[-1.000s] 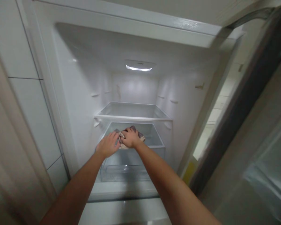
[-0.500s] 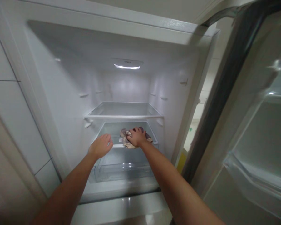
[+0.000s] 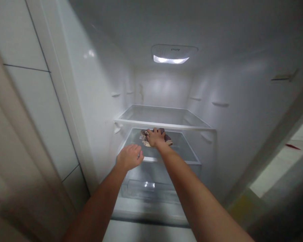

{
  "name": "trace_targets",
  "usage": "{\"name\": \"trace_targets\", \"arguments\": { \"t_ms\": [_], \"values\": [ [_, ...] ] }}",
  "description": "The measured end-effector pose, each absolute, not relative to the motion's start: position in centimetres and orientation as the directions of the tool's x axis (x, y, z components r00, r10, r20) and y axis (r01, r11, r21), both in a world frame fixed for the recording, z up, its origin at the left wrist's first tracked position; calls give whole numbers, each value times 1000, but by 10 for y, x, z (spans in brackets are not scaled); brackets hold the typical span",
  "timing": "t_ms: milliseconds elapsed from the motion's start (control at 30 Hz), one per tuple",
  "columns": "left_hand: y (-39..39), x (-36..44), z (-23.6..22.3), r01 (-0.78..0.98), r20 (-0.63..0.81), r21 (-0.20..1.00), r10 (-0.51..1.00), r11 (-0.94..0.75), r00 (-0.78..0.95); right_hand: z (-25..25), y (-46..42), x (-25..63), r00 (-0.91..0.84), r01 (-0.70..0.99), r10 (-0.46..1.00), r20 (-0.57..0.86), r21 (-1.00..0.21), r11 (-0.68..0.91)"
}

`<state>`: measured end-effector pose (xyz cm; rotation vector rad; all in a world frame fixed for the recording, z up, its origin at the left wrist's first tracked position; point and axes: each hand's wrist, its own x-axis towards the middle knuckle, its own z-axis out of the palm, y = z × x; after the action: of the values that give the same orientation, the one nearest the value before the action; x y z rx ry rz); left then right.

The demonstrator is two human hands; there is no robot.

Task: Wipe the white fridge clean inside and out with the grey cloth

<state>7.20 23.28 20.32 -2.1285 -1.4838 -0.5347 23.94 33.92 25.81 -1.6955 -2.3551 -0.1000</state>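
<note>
Patterned cloth (image 3: 146, 144), brownish-grey with pale beige edges, lies bunched under your right hand (image 3: 156, 137), just right of the centre of the frame. Your fingers there are spread wide over its top, and folds of it show on both sides of the hand. The cloth rests on the lower shelf (image 3: 183, 148), a see-through panel with a white rim, and sits back from that front rim.

Your left hand (image 3: 130, 156) is lower and a little left of centre, in front of the left part of the same shelf and apart from the cloth. Its fingers are loosely bent with the thumb near them; the palm is turned away, so you cannot tell from here whether it is closed on anything or touching the rim.

Above the cloth, across the middle of the frame, runs the upper shelf (image 3: 164, 116), also white-rimmed. A lit lamp (image 3: 171, 59) is set in the ceiling at upper centre. Below your hands, at lower centre, is a clear drawer (image 3: 151, 193). Pale tiles (image 3: 27, 84) fill the upper left, and a blurred yellow patch (image 3: 246, 205) shows at lower right.
</note>
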Motion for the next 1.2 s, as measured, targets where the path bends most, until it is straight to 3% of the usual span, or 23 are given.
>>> {"name": "trace_targets", "arguments": {
  "t_ms": [300, 700, 1200],
  "values": [
    [227, 74, 212, 937, 564, -199, 748, -288, 350, 256, 331, 236, -349, 919, 910, 222, -111, 379],
    [223, 74, 218, 935, 576, -128, 743, -330, 341, 259, 249, 296, -346, 910, 920, 184, -176, 377],
    [233, 69, 207, 927, 601, -148, 714, -344, 361, 257, 315, 299, -201, 957, 953, 227, -163, 241]
  ]
}}
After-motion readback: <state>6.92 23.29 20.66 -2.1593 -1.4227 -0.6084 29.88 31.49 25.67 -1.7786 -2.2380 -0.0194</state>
